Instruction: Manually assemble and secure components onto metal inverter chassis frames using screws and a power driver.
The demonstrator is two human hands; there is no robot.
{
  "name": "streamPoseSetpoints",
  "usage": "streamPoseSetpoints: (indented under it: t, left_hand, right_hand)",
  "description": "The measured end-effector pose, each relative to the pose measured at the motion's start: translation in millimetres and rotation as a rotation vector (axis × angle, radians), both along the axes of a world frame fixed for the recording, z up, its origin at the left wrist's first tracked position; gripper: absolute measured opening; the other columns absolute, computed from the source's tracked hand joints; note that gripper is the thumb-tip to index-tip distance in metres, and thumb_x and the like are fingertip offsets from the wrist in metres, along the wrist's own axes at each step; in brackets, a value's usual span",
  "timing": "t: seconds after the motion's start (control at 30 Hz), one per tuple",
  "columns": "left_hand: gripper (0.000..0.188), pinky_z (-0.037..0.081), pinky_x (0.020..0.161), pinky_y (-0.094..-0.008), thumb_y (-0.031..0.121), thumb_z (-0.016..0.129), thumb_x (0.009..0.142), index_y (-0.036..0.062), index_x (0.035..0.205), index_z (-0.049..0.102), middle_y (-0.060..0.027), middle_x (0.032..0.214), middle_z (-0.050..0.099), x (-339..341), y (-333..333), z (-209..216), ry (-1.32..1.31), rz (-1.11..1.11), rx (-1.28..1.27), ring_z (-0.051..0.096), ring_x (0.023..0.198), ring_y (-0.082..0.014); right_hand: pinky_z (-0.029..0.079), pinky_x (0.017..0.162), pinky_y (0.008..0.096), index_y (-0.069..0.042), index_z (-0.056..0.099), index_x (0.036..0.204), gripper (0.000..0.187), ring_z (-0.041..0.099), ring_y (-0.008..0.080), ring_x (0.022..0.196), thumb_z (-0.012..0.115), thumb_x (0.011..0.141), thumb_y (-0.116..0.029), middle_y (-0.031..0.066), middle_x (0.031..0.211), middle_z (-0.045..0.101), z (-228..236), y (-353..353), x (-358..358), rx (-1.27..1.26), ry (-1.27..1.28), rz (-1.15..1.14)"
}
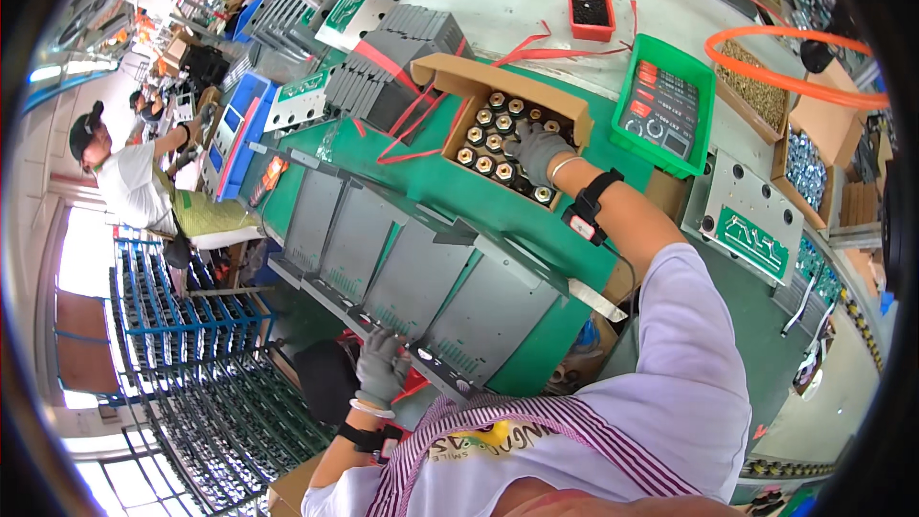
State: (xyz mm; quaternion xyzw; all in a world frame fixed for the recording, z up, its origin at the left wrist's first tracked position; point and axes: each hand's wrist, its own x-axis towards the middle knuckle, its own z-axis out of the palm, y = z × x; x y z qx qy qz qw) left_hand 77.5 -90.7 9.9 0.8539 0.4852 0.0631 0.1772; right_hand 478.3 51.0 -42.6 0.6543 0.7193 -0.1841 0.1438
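My right hand (538, 149), in a grey glove, reaches into an uncovered cardboard box (450, 72). Its fingers are apart and bent down over the fittings, with none plainly held. Rows of black, round fittings with brass hexagonal tops (475, 135) fill the box. My left hand (383, 364), also gloved, is closed over the near edge of a grey metal panel (402, 278). That panel belongs to a row of several bent sheet-metal panels lying side by side on the green bench top, with small slots along their near ends.
Grey metal parts (392, 67) stand stacked behind the panels, with red straps around them. Right of the box sit a green tray (704, 101) of labelled pieces and a small red bin (591, 14). An orange hose (795, 91) arches nearby. Another person (129, 172) works at left, by blue racks (191, 311).
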Motion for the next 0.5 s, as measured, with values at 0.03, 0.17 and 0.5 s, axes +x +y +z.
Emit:
streamPoseSetpoints:
  t: [0.03,0.17,0.5]
  left_hand:
    - [0.032,0.036,0.087,-0.0428,0.028,0.058,0.074,0.0089,0.1,0.057,-0.0129,0.107,0.052,-7.3,-11.0,-14.0,0.122,-0.001,-0.007,0.046,0.103,-0.0318]
    - [0.044,0.014,0.101,-0.0518,0.037,0.057,0.073,0.0104,0.108,0.054,-0.011,0.12,0.045,-20.5,-32.1,-52.0,0.295,0.004,-0.05,0.033,0.118,-0.033]
    - [0.037,0.006,0.1,-0.0572,0.034,0.056,0.071,0.0104,0.1,0.057,-0.0086,0.11,0.051,-13.4,-44.7,-70.0,0.209,0.167,-0.005,0.037,0.114,-0.0289]
  right_hand:
    - [0.041,0.088,0.0429,-0.02,0.034,0.129,0.072,0.038,0.0365,0.114,0.059,0.063,-0.003,0.0214,0.136,0.018,1.3,2.0,-1.8,-0.008,-0.02,-0.001]
    - [0.042,0.087,0.0396,-0.017,0.03,0.131,0.08,0.041,0.0354,0.112,0.063,0.059,-0.01,0.021,0.132,0.024,6.5,8.7,-5.4,0.0,0.008,0.018]
    - [0.04,0.09,0.0429,-0.018,0.035,0.126,0.072,0.043,0.0392,0.108,0.063,0.06,-0.016,0.0235,0.126,0.03,4.4,1.9,-14.1,0.067,0.074,0.041]
